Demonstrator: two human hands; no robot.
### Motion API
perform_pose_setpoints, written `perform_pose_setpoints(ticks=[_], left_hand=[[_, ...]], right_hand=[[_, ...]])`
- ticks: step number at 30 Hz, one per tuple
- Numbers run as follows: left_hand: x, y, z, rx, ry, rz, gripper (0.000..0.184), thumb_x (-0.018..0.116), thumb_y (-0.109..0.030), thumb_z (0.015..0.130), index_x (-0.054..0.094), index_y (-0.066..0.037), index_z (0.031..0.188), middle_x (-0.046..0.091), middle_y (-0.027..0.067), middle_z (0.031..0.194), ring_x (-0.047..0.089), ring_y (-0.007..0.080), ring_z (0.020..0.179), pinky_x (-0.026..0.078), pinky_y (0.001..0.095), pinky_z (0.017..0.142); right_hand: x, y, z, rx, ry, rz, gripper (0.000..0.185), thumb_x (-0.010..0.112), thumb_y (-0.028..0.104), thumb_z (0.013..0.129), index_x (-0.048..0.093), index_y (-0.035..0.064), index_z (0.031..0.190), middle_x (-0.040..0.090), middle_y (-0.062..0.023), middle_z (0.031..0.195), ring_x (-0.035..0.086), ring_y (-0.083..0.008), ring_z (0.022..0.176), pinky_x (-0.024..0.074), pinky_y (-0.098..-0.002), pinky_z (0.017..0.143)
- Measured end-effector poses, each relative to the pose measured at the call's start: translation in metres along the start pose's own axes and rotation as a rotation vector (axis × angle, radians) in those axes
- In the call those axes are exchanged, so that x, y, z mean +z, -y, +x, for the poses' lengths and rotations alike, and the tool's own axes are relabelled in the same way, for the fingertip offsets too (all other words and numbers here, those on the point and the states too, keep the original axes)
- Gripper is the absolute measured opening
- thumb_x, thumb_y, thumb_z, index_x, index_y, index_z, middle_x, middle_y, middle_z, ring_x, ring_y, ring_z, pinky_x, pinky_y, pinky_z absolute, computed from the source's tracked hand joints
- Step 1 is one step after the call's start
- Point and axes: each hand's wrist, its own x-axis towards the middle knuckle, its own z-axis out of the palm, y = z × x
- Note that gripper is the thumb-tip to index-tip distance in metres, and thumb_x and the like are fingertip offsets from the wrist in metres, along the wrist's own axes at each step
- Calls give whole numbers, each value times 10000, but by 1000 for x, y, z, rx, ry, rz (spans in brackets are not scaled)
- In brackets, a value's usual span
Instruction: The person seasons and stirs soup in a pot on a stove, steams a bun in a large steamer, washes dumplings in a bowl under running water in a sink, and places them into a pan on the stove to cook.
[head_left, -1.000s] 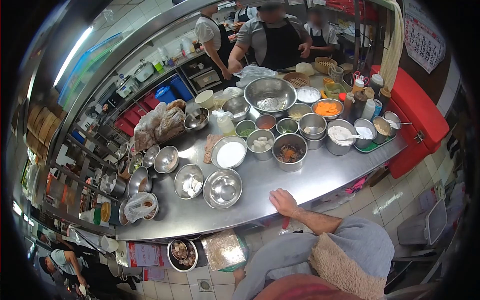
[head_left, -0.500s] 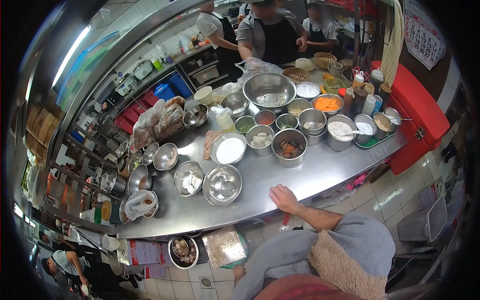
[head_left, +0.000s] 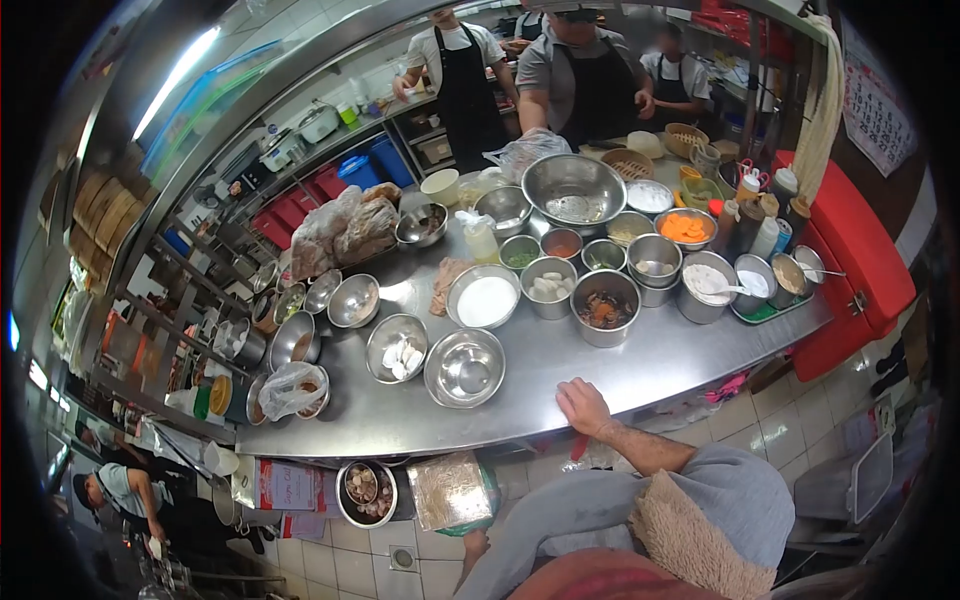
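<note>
My right hand rests on the front edge of the steel table, fingers spread and holding nothing. Low in the view, my left hand hangs beside a foil-like covered block; its fingers are too small to make out. Nearest to my right hand are a steel pot of dark sauce and a shiny bowl. Left of that bowl is one with white pieces. Behind them stand a bowl of white powder and a pot of white pieces.
Squeeze bottles, a bowl of orange slices and a large steel bowl stand further back. Wrapped bundles lie at the left. Co-workers stand across the table. A red cooler is at the right.
The view has shifted, so the table's things appear further right. The co-worker at the back left has turned toward the table and has a hand raised. My right hand stays at the table edge.
</note>
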Motion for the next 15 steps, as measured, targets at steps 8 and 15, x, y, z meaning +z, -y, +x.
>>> perform_pose_setpoints(ticks=[8, 15], left_hand=[[14, -41, -33, 133, -71, 187, 145, 554, -169, 770, 534, -26, 755, 451, 53, 529, 448, 174, 410, 358, 326, 362], [9, 5, 3, 234, 45, 426, 180, 572, -174, 755, 568, -24, 855, 537, 69, 616, 520, 191, 476, 419, 335, 397]], right_hand=[[3, -2, 0, -9, 18, -16, 176, 543, 148, 801, 538, 46, 945, 513, -121, 832, 511, -303, 726, 417, -383, 648], [1, -1, 0, -4, 13, 4, 193, 557, 167, 806, 547, 40, 951, 505, -114, 826, 508, -298, 717, 423, -380, 652]])
